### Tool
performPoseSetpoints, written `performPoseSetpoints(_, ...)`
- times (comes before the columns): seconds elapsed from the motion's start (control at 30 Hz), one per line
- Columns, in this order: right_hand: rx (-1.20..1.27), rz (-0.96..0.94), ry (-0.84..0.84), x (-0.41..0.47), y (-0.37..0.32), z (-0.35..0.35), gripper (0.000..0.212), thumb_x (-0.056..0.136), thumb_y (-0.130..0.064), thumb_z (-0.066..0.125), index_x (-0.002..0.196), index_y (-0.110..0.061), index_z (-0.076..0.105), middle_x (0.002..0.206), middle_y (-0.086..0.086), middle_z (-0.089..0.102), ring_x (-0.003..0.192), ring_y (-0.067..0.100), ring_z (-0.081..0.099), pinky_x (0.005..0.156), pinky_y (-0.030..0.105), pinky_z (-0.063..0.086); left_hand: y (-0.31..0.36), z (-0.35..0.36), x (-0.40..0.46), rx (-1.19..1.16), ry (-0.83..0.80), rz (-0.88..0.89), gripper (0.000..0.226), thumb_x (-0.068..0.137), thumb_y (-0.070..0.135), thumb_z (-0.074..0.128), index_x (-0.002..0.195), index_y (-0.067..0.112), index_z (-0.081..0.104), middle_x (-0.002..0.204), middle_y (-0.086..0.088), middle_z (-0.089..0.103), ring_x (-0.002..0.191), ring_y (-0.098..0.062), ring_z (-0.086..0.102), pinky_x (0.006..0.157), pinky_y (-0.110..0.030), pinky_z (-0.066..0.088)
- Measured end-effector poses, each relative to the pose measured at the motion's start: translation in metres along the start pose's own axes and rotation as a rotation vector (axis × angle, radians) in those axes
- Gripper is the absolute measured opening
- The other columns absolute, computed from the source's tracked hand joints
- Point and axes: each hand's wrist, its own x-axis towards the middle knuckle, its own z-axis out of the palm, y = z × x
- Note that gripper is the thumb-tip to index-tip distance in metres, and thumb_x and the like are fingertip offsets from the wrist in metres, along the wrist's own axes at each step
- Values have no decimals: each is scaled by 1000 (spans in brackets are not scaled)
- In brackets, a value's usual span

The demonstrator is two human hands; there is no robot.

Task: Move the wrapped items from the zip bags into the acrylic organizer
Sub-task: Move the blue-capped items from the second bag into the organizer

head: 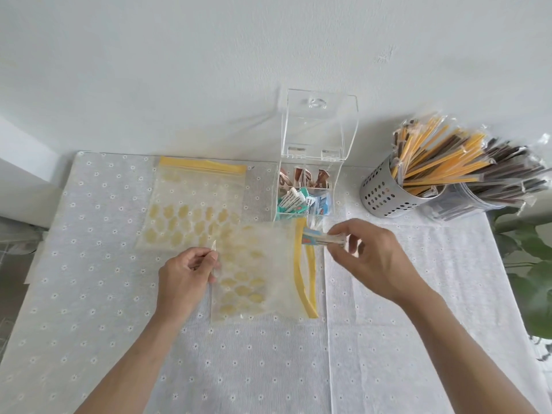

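A clear zip bag (pixel 257 276) with yellow spots and a yellow zip strip lies in the middle of the table, its mouth open to the right. My left hand (pixel 186 271) pinches the bag's closed left edge. My right hand (pixel 373 258) holds a few wrapped items (pixel 316 238), blue and white, just outside the bag's mouth. The acrylic organizer (pixel 343 174) stands behind with its lid up; brown packets fill the back compartment, teal and blue ones the front. A second zip bag (pixel 194 204) lies flat at the left, apparently empty.
A perforated metal cup (pixel 385 198) full of wrapped yellow and brown sticks stands at the right, leaning over more packs. Green plant leaves (pixel 534 282) sit past the table's right edge. A flowered white cloth (pixel 89 294) covers the table.
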Motion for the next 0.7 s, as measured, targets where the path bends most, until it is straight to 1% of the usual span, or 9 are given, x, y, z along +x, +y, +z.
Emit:
performPoseSetpoints(0.03,-3,9,20,2,0,-8,14,92,-22,78,106,-26,75,89,-29,65,69,7,59,58,15,43,0,0,0,-1,0,-3,9,102,23,75,95,28,80,78,8,82,61,-17,77,63,-27,62)
performPoseSetpoints(0.1,-6,33,63,8,-2,-21,15,91,-20,80,106,-24,76,90,-36,63,67,4,58,58,11,41,0,0,1,0,0,-9,8,101,23,75,96,26,80,78,8,82,61,-15,77,63,-26,62)
performPoseSetpoints(0.17,-26,55,117,16,-4,-29,15,91,-21,80,106,-23,76,85,-33,64,70,6,59,60,10,41,-1,0,2,14,4,-7,7,101,23,75,97,24,80,78,9,82,59,-13,75,61,-24,61)
performPoseSetpoints(0.2,-38,70,137,20,-6,-32,15,91,-22,80,106,-23,77,79,-28,64,72,7,59,61,10,42,-1,0,2,19,5,-7,7,101,23,75,97,23,81,78,9,82,58,-12,75,61,-23,61)
performPoseSetpoints(0.3,-68,129,135,34,-13,-34,12,92,-25,78,104,-23,77,71,-19,57,71,15,57,59,15,41,-1,0,3,30,3,-7,7,101,24,75,97,24,81,78,10,82,58,-12,74,63,-26,62)
performPoseSetpoints(0.37,-100,144,124,42,-17,-32,14,92,-26,76,105,-22,78,70,-19,54,65,9,56,58,19,40,-2,0,3,32,4,-7,7,101,25,75,96,25,81,79,10,82,58,-12,75,64,-27,62)
performPoseSetpoints(0.47,-132,162,136,51,-21,-26,15,91,-25,72,105,-22,78,71,-20,58,65,0,57,57,23,40,-1,1,3,25,7,-11,8,101,25,75,96,26,80,79,10,82,59,-12,75,64,-26,62)
performPoseSetpoints(0.6,-185,227,119,62,-28,-21,16,90,-28,67,100,-24,79,76,-12,68,59,7,58,54,28,44,-1,1,2,14,9,-6,9,101,23,75,95,26,80,79,9,82,59,-11,75,62,-24,62)
performPoseSetpoints(0.7,-193,266,103,68,-30,-21,16,90,-26,66,96,-22,81,71,-13,66,61,15,63,57,33,53,0,0,2,17,10,-7,10,101,23,75,94,27,80,79,10,82,58,-10,75,63,-24,62)
